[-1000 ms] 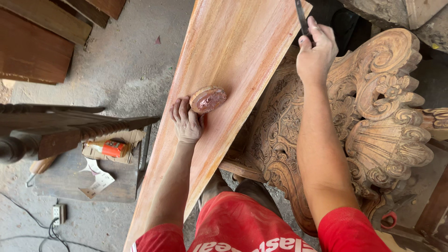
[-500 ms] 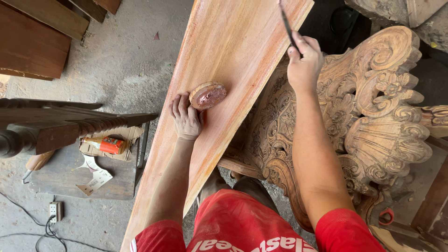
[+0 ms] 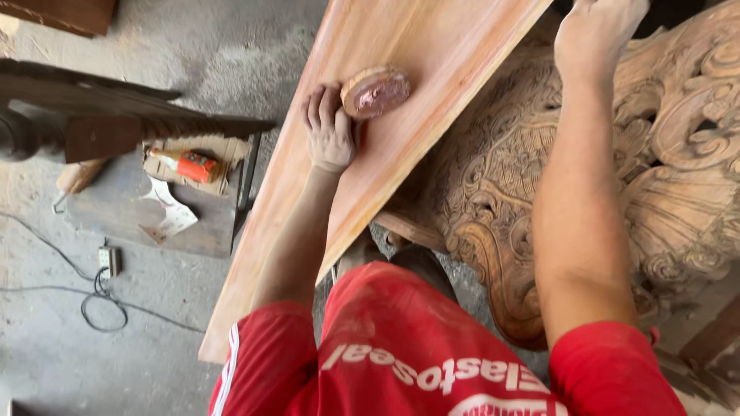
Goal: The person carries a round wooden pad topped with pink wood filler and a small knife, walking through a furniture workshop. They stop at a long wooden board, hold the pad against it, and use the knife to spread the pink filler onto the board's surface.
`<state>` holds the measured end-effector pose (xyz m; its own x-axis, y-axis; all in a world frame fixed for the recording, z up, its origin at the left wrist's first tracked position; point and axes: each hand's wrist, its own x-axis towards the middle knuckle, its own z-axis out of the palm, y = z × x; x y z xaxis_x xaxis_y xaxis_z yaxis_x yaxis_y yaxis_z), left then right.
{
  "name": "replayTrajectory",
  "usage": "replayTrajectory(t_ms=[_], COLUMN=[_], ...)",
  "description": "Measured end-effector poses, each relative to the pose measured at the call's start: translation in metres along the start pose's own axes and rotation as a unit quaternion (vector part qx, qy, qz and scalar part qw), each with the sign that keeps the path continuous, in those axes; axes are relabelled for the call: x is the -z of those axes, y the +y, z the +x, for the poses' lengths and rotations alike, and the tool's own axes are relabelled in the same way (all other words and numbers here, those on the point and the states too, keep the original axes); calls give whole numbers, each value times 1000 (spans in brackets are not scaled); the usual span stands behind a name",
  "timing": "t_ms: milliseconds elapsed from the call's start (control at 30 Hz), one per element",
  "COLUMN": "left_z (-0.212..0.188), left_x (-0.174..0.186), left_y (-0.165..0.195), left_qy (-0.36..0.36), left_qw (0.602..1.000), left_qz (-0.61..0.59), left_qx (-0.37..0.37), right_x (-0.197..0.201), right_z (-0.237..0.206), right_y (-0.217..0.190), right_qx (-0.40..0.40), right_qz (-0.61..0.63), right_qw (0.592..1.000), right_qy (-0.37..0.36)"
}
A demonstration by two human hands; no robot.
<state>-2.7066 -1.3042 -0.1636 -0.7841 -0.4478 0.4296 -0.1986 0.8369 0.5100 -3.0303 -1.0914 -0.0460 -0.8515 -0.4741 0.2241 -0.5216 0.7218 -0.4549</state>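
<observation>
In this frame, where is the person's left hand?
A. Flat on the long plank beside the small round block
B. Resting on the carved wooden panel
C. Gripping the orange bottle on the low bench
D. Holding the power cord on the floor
A: the left hand lies on the long plank, fingers spread, right next to the small round block.
</observation>
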Motion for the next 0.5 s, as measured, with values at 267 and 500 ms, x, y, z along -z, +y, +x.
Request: replayTrajectory(t_ms=[267, 500], left_z=[3, 1], left_x=[-2, -3], left_y=[5, 6], left_qy=[-24, -33], left_qw=[1000, 999], left_qz=[8, 24], left_qx=[17, 19], right_x=[21, 27], right_z=[-14, 11], right_y=[-19, -27], right_qx=[143, 17], right_qz=[13, 79], right_qw=[989, 997], right_qy=[36, -14])
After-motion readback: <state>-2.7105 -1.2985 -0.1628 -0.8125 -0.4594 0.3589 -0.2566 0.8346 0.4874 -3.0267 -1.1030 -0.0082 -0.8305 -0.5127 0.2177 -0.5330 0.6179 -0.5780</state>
